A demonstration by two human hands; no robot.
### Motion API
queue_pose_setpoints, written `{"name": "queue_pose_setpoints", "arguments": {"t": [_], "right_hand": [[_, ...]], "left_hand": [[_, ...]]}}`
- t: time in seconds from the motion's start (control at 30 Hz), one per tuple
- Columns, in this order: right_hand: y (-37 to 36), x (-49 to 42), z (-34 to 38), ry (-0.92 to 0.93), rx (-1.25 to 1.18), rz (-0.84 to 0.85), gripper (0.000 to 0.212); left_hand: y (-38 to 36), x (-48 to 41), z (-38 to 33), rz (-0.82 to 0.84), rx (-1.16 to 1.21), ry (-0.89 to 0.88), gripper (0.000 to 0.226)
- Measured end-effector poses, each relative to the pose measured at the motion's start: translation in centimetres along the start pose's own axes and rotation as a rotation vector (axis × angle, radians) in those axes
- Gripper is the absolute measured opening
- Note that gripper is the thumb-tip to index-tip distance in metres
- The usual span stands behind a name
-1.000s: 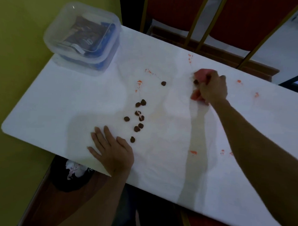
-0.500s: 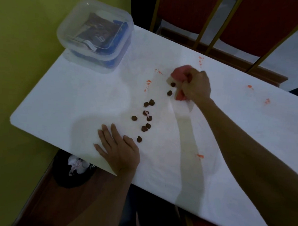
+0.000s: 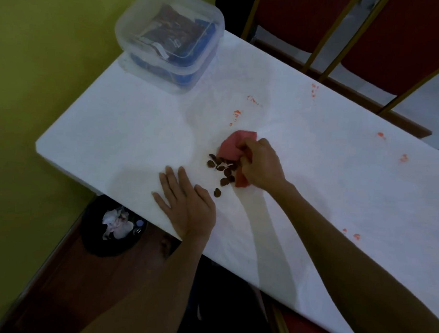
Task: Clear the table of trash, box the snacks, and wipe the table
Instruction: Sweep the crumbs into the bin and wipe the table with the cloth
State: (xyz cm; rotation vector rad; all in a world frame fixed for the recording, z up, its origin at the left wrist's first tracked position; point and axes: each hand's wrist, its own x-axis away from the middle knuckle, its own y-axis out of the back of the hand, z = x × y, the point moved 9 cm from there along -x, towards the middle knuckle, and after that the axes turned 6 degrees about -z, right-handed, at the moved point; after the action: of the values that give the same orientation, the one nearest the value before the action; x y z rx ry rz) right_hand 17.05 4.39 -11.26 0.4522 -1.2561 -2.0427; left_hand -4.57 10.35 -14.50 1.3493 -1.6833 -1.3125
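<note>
Your white desk carries the lidded snack box at 11 o'clock. Your left hand lies flat on it with fingers straight. Your right hand grips the red cloth, which touches the brown crumbs at its 7 o'clock.

The right hand covers the middle of the red cloth, fingertips buried in its folds. The brown crumbs beside those fingers overlap; count undeterminable. Beyond the fingertips, contents of the clear box are blurred.
</note>
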Motion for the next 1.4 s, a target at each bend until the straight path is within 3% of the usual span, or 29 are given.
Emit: {"name": "queue_pose_setpoints", "arguments": {"t": [0.1, 0.23, 0.4, 0.57, 0.77, 0.9, 1.17, 1.3, 1.4], "right_hand": [[2.5, 0.7, -2.7, -0.141, -0.114, -0.125, 0.028], [2.1, 3.4, -3.5, -0.302, -0.049, -0.172, 0.025], [-3.5, 3.1, 4.5, -0.142, -0.078, -0.069, 0.032], [-5.2, 2.7, 10.5, -0.006, -0.271, -0.032, 0.04], [-2.5, 7.5, 0.8, -0.378, -0.178, -0.159, 0.035], [-4.8, 12.2, 0.4, -0.546, -0.331, -0.186, 0.03], [-9.8, 5.9, 13.0, -0.458, -0.509, -0.114, 0.036], [-8.3, 5.0, 13.2, -0.404, -0.406, -0.115, 0.043], [-7.0, 8.4, 9.7, -0.529, -0.394, -0.199, 0.042]], "left_hand": [[0.1, -0.1, 0.0, 0.009, 0.015, 0.002, 0.058], [0.2, 0.0, 0.1, 0.023, 0.05, 0.002, 0.057], [0.3, -0.3, 0.2, 0.022, 0.121, -0.018, 0.054], [1.0, -1.5, 3.3, 0.027, 0.28, -0.007, 0.064], [2.7, -5.2, 8.8, 0.052, 0.289, -0.021, 0.076], [2.9, -6.4, 10.8, 0.041, 0.273, -0.066, 0.073], [3.5, -6.8, 12.2, 0.038, 0.212, -0.083, 0.067], [3.7, -6.7, 13.2, 0.008, 0.239, -0.118, 0.062], [3.7, -6.9, 13.5, 0.012, 0.258, -0.125, 0.065]]}}
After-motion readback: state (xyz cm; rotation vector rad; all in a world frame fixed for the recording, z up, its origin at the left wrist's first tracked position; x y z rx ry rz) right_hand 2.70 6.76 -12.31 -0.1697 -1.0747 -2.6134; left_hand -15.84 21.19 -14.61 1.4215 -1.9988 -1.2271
